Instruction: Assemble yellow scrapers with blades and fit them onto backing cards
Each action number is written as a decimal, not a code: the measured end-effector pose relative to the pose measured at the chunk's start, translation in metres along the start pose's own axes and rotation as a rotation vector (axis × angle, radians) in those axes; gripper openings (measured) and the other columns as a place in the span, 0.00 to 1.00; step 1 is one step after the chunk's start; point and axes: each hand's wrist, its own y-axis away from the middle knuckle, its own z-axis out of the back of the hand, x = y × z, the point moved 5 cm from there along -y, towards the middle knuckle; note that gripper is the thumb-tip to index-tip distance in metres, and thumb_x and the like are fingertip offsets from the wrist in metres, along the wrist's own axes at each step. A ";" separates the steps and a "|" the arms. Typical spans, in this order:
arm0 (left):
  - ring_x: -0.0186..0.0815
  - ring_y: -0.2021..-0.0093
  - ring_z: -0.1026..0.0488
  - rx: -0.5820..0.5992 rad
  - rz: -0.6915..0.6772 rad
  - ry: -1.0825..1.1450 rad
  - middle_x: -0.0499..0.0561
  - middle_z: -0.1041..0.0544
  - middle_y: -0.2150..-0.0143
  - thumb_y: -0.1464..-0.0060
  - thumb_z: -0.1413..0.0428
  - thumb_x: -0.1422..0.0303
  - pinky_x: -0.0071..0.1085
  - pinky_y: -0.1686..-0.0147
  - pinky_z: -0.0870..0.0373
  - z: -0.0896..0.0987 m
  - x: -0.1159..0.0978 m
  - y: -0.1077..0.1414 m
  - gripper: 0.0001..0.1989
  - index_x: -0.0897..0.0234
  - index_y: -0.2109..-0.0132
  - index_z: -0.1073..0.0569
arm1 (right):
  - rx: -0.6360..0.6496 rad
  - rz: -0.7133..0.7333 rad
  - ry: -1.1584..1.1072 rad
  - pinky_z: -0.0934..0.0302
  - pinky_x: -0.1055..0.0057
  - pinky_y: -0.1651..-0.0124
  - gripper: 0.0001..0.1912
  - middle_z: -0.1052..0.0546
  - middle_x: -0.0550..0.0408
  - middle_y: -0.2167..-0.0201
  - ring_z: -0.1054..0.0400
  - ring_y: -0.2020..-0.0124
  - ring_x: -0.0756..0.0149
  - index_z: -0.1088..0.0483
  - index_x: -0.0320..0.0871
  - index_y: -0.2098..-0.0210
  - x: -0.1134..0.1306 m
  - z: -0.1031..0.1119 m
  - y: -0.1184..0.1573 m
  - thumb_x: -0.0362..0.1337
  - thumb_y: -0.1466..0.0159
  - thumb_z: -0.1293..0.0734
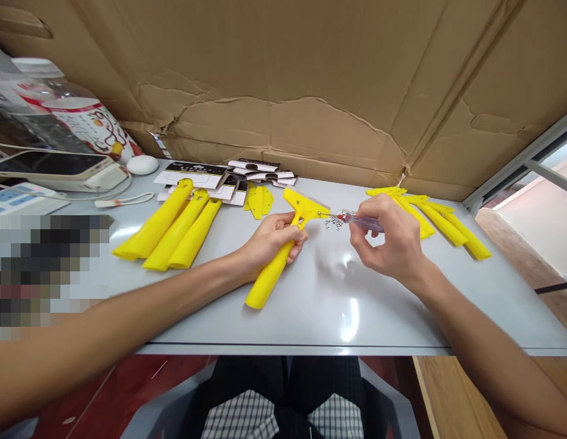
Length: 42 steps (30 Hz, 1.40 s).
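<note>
My left hand [283, 238] is wrapped round the neck of a yellow plastic scraper [269, 277], its flared head pointing away from me and its thick handle toward me. In my right hand [393, 235] is a screwdriver [368, 223] with a clear purplish handle. The screwdriver's tip meets the right end of the scraper's head, where a small screw seems to sit. Just below the tip lies a small heap of silver screws [333, 224] on the white table [302, 323].
Three yellow handles [164, 225] lie at the left, by printed cards [192, 175] and flat yellow plates [259, 201]. Several yellow scrapers [441, 222] lie at the right. A phone [50, 166], a cable and a bottle [82, 110] stand far left; cardboard [283, 73] walls the back.
</note>
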 end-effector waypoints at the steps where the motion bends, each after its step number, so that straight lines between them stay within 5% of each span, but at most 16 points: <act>1: 0.27 0.83 0.37 0.000 0.001 -0.001 0.44 0.30 0.80 0.53 0.39 0.70 0.27 0.82 0.42 0.000 0.000 0.000 0.06 0.63 0.68 0.30 | -0.007 0.008 0.015 0.37 0.71 0.73 0.07 0.20 0.59 0.68 0.29 0.75 0.70 0.33 0.49 0.58 -0.001 -0.001 0.000 0.31 0.31 0.33; 8: 0.27 0.83 0.37 0.019 -0.004 -0.037 0.44 0.30 0.81 0.51 0.40 0.70 0.27 0.80 0.43 0.002 0.002 -0.001 0.05 0.63 0.69 0.30 | -0.061 0.012 0.074 0.42 0.74 0.76 0.08 0.23 0.64 0.77 0.31 0.80 0.74 0.32 0.47 0.64 -0.004 -0.001 0.000 0.35 0.28 0.30; 18: 0.28 0.83 0.38 0.027 -0.007 -0.051 0.44 0.31 0.83 0.52 0.39 0.69 0.28 0.81 0.45 0.001 0.002 -0.001 0.06 0.63 0.68 0.30 | -0.088 0.025 0.025 0.36 0.72 0.74 0.06 0.21 0.58 0.68 0.26 0.73 0.69 0.32 0.47 0.60 -0.002 0.002 -0.002 0.31 0.32 0.31; 32: 0.29 0.83 0.38 0.022 -0.001 -0.083 0.45 0.31 0.83 0.50 0.40 0.68 0.29 0.79 0.45 0.003 0.001 0.000 0.06 0.62 0.69 0.30 | -0.135 -0.027 0.126 0.42 0.73 0.77 0.10 0.20 0.66 0.79 0.25 0.81 0.71 0.30 0.47 0.65 -0.007 0.001 0.002 0.39 0.29 0.27; 42: 0.29 0.83 0.38 0.022 0.005 -0.077 0.44 0.31 0.83 0.51 0.39 0.68 0.29 0.80 0.45 0.002 0.003 -0.001 0.06 0.62 0.67 0.30 | -0.027 0.048 -0.033 0.34 0.74 0.71 0.09 0.20 0.59 0.65 0.27 0.72 0.72 0.30 0.48 0.58 -0.001 0.000 -0.003 0.27 0.30 0.30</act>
